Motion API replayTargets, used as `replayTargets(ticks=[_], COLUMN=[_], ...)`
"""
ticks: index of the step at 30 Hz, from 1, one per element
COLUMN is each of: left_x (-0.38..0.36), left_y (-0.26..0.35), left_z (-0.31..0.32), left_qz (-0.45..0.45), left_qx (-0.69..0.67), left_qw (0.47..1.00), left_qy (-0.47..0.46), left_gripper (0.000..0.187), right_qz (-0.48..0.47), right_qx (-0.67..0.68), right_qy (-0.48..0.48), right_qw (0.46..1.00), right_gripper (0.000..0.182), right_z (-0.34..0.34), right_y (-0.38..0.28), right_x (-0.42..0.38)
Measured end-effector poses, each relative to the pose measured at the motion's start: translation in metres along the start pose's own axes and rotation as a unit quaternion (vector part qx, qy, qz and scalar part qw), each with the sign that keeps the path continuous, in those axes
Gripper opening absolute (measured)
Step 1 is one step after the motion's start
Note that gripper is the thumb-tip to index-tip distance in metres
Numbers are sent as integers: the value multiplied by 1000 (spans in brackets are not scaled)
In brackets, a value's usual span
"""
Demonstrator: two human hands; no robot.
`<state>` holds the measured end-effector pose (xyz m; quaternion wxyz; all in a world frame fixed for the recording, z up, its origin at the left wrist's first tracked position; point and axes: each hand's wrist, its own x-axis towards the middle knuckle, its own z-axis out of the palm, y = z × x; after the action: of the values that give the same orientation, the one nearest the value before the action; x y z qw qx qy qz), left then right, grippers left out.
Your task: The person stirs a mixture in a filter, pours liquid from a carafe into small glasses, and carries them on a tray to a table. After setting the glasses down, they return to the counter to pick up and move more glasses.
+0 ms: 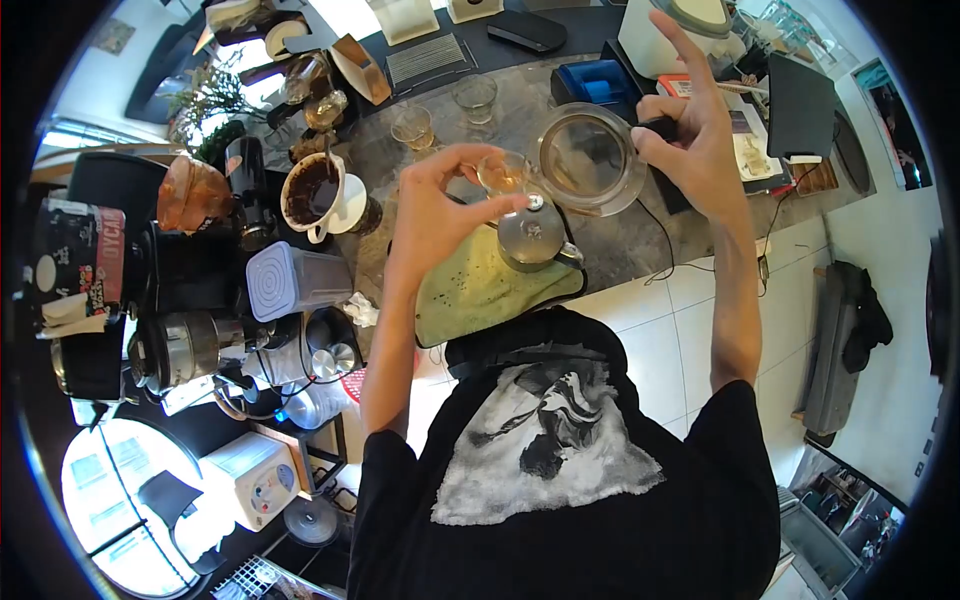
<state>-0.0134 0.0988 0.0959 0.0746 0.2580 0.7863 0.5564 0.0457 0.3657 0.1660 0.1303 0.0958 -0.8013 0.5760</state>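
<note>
My left hand (440, 205) pinches a small clear glass (508, 180) with a little amber liquid in it. My right hand (690, 140) is closed on the black handle of a round glass coffee server (585, 160), its index finger stretched out. The server is just right of the small glass, its round opening facing me. Below both, a grey metal pitcher (530, 240) stands at the upper edge of a green cloth (490, 300) speckled with dark bits. Two more glasses are beyond my hands: one with amber liquid (412, 128), another that looks clear (476, 100).
To the left are a dripper (312, 195) with dark coffee grounds and a lidded plastic container (285, 282). Behind lie a blue-and-black object (595, 85) and a ridged tray (430, 62). A thin cable (668, 245) hangs over the counter's edge at right.
</note>
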Motion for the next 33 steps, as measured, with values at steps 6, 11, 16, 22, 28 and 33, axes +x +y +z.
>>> replayTargets(ticks=[6, 11, 16, 22, 28, 33], left_x=[54, 100, 121, 135, 131, 133], left_y=[-28, -65, -102, -139, -142, -148], left_z=[4, 18, 36, 49, 59, 62], left_qz=[-26, -4, 52, 26, -11, 40], left_qx=[128, 235, 292, 352, 356, 375], left_qw=[991, 968, 949, 921, 922, 913], left_qy=[-19, -88, -109, -165, -149, -154], left_gripper=[45, 46, 47, 48, 52, 60], right_qz=[-4, 70, 132, 186, 244, 211], right_qx=[63, 85, 120, 181, 236, 239], right_qy=[94, 111, 124, 32, -14, -12], right_qw=[994, 988, 976, 965, 940, 948], right_gripper=[86, 89, 92, 95, 89, 81], right_z=[4, 19, 46, 75, 99, 129], right_y=[28, 26, 30, 18, 11, 32], right_x=[-31, -72, -117, -146, -154, -162])
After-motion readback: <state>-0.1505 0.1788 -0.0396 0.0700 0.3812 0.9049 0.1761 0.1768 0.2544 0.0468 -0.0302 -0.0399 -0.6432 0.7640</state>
